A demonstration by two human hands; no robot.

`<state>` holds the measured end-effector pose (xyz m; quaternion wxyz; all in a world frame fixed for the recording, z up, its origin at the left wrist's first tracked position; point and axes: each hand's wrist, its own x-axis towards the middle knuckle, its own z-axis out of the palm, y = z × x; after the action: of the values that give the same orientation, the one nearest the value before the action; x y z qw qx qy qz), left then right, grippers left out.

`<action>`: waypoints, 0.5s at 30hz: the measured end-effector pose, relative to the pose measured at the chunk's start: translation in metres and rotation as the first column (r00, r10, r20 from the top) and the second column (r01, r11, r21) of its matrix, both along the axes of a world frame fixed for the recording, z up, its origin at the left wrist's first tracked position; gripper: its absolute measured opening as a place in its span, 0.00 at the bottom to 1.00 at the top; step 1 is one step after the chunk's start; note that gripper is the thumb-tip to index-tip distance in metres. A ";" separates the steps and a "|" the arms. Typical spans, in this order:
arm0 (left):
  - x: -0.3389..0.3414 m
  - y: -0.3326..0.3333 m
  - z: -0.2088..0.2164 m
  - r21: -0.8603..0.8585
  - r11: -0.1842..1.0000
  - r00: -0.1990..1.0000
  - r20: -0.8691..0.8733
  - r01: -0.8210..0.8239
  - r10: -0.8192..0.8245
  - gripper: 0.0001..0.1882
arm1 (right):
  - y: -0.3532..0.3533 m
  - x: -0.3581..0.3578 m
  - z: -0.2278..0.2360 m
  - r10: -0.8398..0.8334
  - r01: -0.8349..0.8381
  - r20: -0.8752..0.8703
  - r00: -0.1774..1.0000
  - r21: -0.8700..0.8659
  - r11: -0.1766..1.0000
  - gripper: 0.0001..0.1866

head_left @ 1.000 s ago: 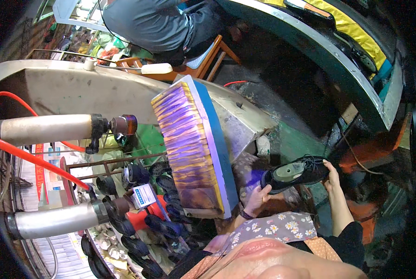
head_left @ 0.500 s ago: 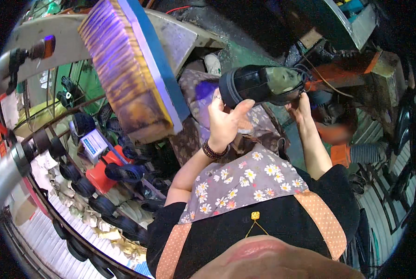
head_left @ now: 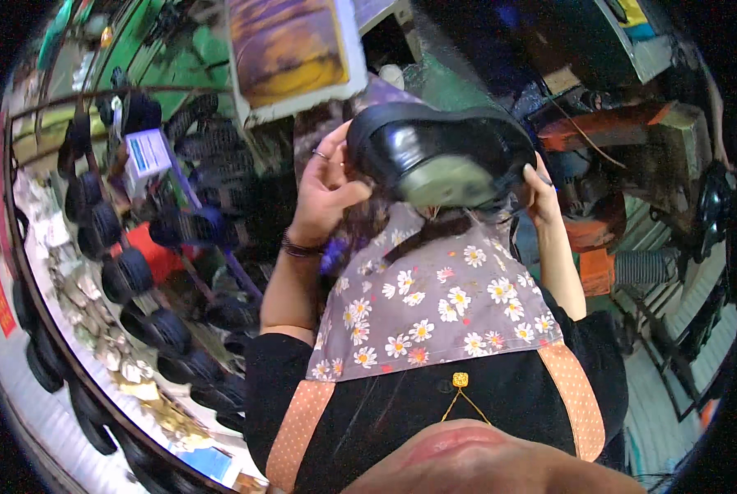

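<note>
A black shoe [head_left: 385, 150] with a thick black sole and a grey-green patch on its upper is held in front of my apron [head_left: 434, 305]. The sole edge faces up and away, and the patched part hangs toward me. My left hand [head_left: 327, 181] is closed around the shoe's left end, the thumb pointing right and a ring on one finger. At the opposite end my right hand [head_left: 539, 191] grips with its thumb on the near side; its other fingers are mostly hidden behind the shoe. Some blur softens the shoe's outline.
Beyond my left hand stands a pale-framed box [head_left: 360, 74] with a yellow-brown lit inside. A rack [head_left: 47, 109] of several black shoes fills the left, with a white box [head_left: 146, 155] on it. At right are a rusty orange machine [head_left: 607, 123] and a grey ribbed hose [head_left: 646, 267].
The shoe has come nearer and to the left, turned so its long side lies across my view. My left hand moved left with it. The view has shifted, so the lit box sits farther off.
</note>
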<state>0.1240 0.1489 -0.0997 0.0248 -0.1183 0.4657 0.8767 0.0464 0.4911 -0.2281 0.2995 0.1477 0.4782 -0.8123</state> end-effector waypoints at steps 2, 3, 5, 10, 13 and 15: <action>0.036 -0.032 -0.040 -0.017 0.991 0.990 0.053 0.135 -0.134 0.55 | -0.017 0.008 0.019 0.011 -0.009 -0.038 0.999 0.038 0.999 0.29; 0.055 -0.033 -0.051 -0.075 0.986 0.988 0.053 0.152 -0.148 0.57 | -0.017 0.014 0.017 0.048 -0.044 -0.034 0.998 0.108 0.993 0.32; 0.081 -0.032 -0.057 -0.234 0.941 0.966 0.138 0.247 -0.219 0.60 | -0.011 0.020 0.016 0.146 -0.081 -0.205 0.968 0.294 0.952 0.34; 0.103 0.006 -0.029 -0.487 0.852 0.959 0.276 0.192 -0.058 0.68 | -0.011 -0.002 0.042 0.191 -0.116 -0.239 0.952 0.296 0.948 0.34; 0.119 0.023 -0.031 -0.579 0.804 0.979 0.203 0.135 -0.018 0.68 | 0.001 -0.012 0.046 0.252 -0.125 -0.349 0.903 0.347 0.929 0.38; 0.117 0.029 -0.020 -0.503 0.859 0.975 0.219 0.091 0.026 0.67 | -0.003 -0.020 0.050 0.285 -0.136 -0.360 0.888 0.386 0.912 0.40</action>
<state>0.2411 0.1774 -0.1194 0.0584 -0.2082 0.6774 0.7031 0.0260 0.4883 -0.1780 0.2494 -0.0282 0.6801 -0.6888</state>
